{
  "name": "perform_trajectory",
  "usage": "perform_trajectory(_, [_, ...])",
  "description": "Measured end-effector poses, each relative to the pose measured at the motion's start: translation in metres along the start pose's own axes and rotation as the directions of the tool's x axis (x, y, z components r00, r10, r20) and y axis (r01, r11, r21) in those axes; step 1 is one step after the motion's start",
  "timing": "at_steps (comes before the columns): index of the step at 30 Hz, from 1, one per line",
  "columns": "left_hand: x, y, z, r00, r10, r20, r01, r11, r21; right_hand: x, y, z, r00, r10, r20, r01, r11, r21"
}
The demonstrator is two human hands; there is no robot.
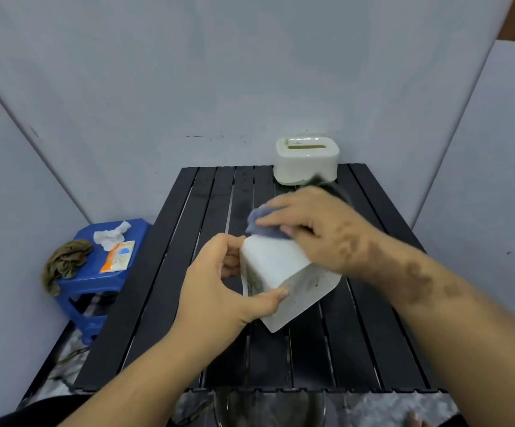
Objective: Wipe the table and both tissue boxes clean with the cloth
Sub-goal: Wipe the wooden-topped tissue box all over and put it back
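Two tissue boxes are in view, one cloth, one table, and off to the left one blue plastic stool (108,291). On the stool's seat lie three things: an olive-brown rag (65,265) hanging over its left edge, a crumpled white tissue (111,237), and an orange-and-white wipe packet (118,256).

The black slatted table (170,288) fills the middle of the view, its slats running away from the person. Above its centre the left hand (219,288) holds the near tissue box (281,272) tilted, one corner pointing down toward the slats; whether that corner touches the table cannot be told. The left grip is closed around the box, fingers curled on its upper left edge and the thumb pressed on its near face. The box is white plastic with rounded corners, and its near face carries faint greenish-brown smears and marks.

The right hand (314,229) comes in from the right and pinches the blue cloth (264,224) under its fingers, pressing it onto the top edge of the tilted box. The hand and cloth are slightly blurred.

The far tissue box (307,160) stands upright at the table's far right edge, cream-white with a slot in its lid, well apart from the held box.
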State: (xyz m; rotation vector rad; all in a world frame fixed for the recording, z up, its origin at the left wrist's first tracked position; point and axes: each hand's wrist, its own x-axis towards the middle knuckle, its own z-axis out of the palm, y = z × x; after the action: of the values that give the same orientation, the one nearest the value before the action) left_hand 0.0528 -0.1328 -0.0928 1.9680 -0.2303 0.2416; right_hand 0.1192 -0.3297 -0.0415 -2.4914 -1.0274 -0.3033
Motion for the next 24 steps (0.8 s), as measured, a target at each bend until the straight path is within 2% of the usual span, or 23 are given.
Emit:
perform_trajectory(3, [0.001, -0.001, -0.001, 1.000, -0.008, 0.004, 0.009, 1.000, -0.013, -0.003, 0.029, -0.012, 0.958, 0.269, -0.101, -0.268, 0.963, 0.027])
perform_trajectory(4, [0.001, -0.002, 0.000, 1.000, -0.010, 0.006, 0.010, 1.000, -0.014, -0.003, 0.030, -0.012, 0.944, 0.312, -0.102, -0.311, 0.950, 0.024])
perform_trajectory(5, [0.001, -0.002, 0.000, 1.000, -0.011, 0.005, 0.011, 1.000, -0.014, 0.000, 0.025, -0.010, 0.945, 0.318, -0.078, -0.320, 0.947, -0.025])
perform_trajectory(7, [0.000, -0.003, 0.000, 1.000, -0.010, -0.001, 0.010, 1.000, -0.016, 0.010, 0.002, -0.001, 0.969, 0.246, -0.013, -0.245, 0.958, -0.149])
perform_trajectory(10, [0.000, -0.004, -0.001, 1.000, -0.007, 0.006, 0.007, 1.000, -0.014, 0.016, -0.006, 0.002, 0.988, 0.147, 0.038, -0.142, 0.984, -0.112])
perform_trajectory(12, [0.001, -0.006, -0.003, 1.000, -0.013, 0.018, 0.013, 1.000, -0.022, 0.013, 0.024, -0.002, 0.978, 0.206, -0.020, -0.207, 0.978, -0.039])
perform_trajectory(14, [0.002, -0.007, -0.005, 0.999, -0.012, 0.031, 0.012, 1.000, -0.018, 0.001, 0.047, -0.008, 0.928, 0.350, -0.130, -0.343, 0.936, 0.076])
perform_trajectory(16, [0.003, -0.008, -0.006, 0.999, -0.010, 0.036, 0.011, 1.000, -0.022, -0.009, 0.051, -0.008, 0.885, 0.431, -0.174, -0.421, 0.902, 0.096])
perform_trajectory(18, [0.003, -0.009, -0.007, 0.999, -0.005, 0.035, 0.006, 0.999, -0.032, -0.008, 0.035, -0.007, 0.909, 0.387, -0.152, -0.391, 0.920, 0.004])
perform_trajectory(20, [0.003, -0.009, -0.007, 1.000, 0.001, 0.030, 0.000, 0.999, -0.041, -0.002, 0.005, -0.007, 0.964, 0.239, -0.118, -0.250, 0.965, -0.083])
perform_trajectory(22, [0.003, -0.007, -0.008, 0.999, 0.008, 0.038, -0.006, 0.999, -0.050, -0.002, -0.022, -0.002, 0.998, 0.036, -0.060, -0.038, 0.999, -0.035])
perform_trajectory(24, [0.003, -0.006, -0.009, 0.998, 0.015, 0.056, -0.012, 0.998, -0.054, -0.010, -0.035, 0.004, 0.998, -0.039, 0.048, 0.035, 0.996, 0.088])
